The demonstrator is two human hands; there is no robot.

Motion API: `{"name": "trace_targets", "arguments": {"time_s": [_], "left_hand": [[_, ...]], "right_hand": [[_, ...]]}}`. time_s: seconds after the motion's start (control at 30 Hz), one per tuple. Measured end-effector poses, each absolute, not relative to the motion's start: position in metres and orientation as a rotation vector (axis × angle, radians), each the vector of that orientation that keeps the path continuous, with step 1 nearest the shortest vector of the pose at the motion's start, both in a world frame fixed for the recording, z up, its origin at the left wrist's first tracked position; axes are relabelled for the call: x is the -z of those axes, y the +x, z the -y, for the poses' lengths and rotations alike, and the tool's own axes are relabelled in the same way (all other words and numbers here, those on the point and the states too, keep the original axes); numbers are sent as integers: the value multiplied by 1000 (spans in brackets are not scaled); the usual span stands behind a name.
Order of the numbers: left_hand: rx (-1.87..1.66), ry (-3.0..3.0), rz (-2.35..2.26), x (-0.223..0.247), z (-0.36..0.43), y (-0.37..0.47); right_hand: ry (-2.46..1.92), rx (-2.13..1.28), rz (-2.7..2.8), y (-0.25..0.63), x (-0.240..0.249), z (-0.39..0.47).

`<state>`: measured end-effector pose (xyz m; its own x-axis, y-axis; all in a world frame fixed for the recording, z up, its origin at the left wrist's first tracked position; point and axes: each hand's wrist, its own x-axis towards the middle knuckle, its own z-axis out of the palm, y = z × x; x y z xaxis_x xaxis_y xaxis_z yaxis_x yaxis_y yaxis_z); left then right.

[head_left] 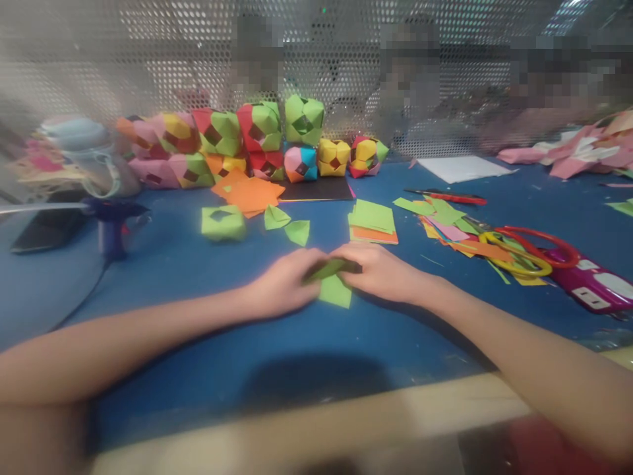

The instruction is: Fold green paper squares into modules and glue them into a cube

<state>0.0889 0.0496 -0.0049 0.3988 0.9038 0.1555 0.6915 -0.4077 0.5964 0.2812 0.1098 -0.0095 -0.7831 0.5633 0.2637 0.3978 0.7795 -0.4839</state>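
Note:
My left hand (287,282) and my right hand (374,269) meet at the middle of the blue table, fingers closed on a dark green folded piece of paper (330,268) between them. Just below it, a light green paper (336,292) shows, partly covered by the hands. Beyond my right hand lies a stack of green squares (372,216) with orange sheets under it. Two small folded green pieces (298,232) and a green folded paper block (222,223) sit beyond my left hand.
Several colourful paper balls (216,132) are stacked along a perforated metal screen (198,59). Scissors (517,254), paper scraps and a purple case (593,280) lie right. A blue glue gun (113,227), a phone (49,223) and a pale bottle (106,168) stand left.

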Motion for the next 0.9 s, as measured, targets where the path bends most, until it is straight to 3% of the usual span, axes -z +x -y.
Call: {"name": "trace_targets", "arguments": {"time_s": [0.57,0.9], "left_hand": [[-740,2009,-1445,9,-53,97],[-1035,1819,-1411,16,-57,96]], "right_hand": [[-797,-1094,2394,288,16,-124],[-854,-1204,2121,286,27,-126]]}}
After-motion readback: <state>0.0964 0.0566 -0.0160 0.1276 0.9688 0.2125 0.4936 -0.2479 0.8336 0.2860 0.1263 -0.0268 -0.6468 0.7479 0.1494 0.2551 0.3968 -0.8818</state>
